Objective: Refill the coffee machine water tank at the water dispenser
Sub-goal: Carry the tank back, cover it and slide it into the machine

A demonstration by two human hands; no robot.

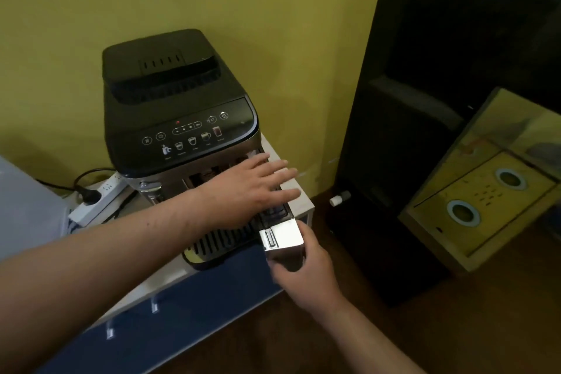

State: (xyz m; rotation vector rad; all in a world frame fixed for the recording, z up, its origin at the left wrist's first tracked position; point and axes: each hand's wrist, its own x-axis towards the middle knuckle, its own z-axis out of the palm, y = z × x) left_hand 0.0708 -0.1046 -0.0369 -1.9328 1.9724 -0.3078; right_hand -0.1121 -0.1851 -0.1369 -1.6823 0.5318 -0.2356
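Two bare hands work at a black coffee machine (179,106) in the single head view, which looks down on a white table (299,200) set against a yellow-green wall. The left hand (252,188) reaches across the machine's front with fingers spread flat and open, palm down, resting on or just above the right front corner; whether it presses on the casing cannot be told. The right hand (303,264) is closed around the front end of the water tank (283,237), a silvery panel with a small window, which juts forward from the machine's right side at the table's corner. How far the tank is drawn out is unclear, since its rear part is hidden by the left hand and the machine body, and its lower face is covered by the right hand's fingers. Any water level is too blurred to read. The drip tray grille (224,240) shows only in part beneath the left forearm. The touch panel icons are visible but their small labels are unreadable. Behind the machine on the left lies a white power strip (97,200) with a black plug in it, its cable partly hidden by the machine. A pale object at the far left edge is cut off. On the right stands a tall dark cabinet (425,100), its detail lost in shadow.
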